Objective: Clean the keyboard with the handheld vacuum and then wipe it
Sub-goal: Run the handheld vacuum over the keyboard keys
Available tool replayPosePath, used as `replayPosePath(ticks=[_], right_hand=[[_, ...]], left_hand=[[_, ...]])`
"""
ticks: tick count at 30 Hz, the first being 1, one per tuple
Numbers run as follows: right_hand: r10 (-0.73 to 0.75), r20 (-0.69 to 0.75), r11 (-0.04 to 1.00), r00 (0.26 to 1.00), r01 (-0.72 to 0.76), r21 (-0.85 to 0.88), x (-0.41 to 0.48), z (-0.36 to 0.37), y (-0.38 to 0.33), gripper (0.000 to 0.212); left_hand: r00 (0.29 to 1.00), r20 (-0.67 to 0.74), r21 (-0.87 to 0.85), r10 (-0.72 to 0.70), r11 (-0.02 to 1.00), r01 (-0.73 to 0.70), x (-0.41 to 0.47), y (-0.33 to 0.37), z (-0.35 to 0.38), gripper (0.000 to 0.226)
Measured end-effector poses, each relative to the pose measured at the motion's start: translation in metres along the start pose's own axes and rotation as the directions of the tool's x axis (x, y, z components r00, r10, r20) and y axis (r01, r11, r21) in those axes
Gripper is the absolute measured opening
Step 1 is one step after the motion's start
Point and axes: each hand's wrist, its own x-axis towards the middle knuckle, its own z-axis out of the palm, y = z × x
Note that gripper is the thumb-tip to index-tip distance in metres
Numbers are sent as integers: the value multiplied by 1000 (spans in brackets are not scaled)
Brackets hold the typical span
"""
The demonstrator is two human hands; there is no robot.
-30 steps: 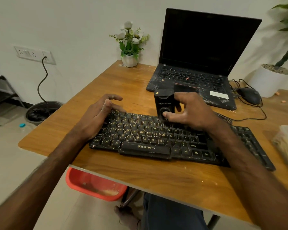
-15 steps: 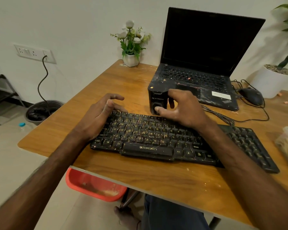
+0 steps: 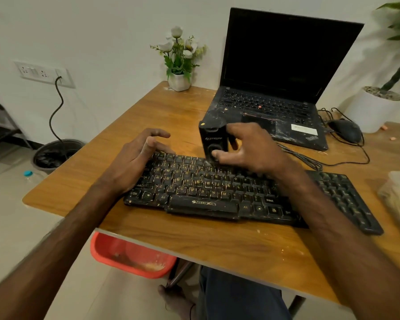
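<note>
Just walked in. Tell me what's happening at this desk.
A person is vacuuming. The right hand grips a black box-shaped handheld vacuum, upright at the top key rows of the dusty black plastic keyboard on the wooden table. The left hand rests on the keyboard's left end, fingers loosely curled, holding nothing. Neither hand holds a cloth.

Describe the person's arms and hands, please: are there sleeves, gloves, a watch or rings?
The left forearm and the right forearm are bare, with no sleeve in view. The left hand and the right hand wear no gloves. No watch, bracelet or ring is visible.
</note>
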Motion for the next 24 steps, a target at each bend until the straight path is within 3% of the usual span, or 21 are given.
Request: replayPosePath(ticks=[4, 10, 13, 18, 21, 24], right_hand=[[100, 30, 993, 995, -102, 61, -1, -16, 13, 53], [-46, -16, 998, 999, 47, 50, 5, 8, -9, 48], [-28, 0, 1000, 1000, 28, 2, 5, 0, -4, 47], [-22, -60, 994, 998, 28, 102, -3, 1, -2, 55], [-69, -15, 996, 997, 70, 54, -2, 9, -4, 52], [-15, -30, 1000, 999, 15, -6, -1, -2, 4, 46]], left_hand=[[999, 25, 54, -21, 998, 20, 0, -2, 1, 87], [998, 46, 97, -32, 995, 28, 1, -3, 1, 80], [999, 33, 102, -30, 994, 27, 0, -3, 0, 80], [998, 38, 107, -43, 993, 38, 2, -3, 0, 83], [999, 39, 105, -35, 994, 30, 1, -2, -1, 83], [998, 36, 100, -44, 994, 40, 0, -1, -1, 82]])
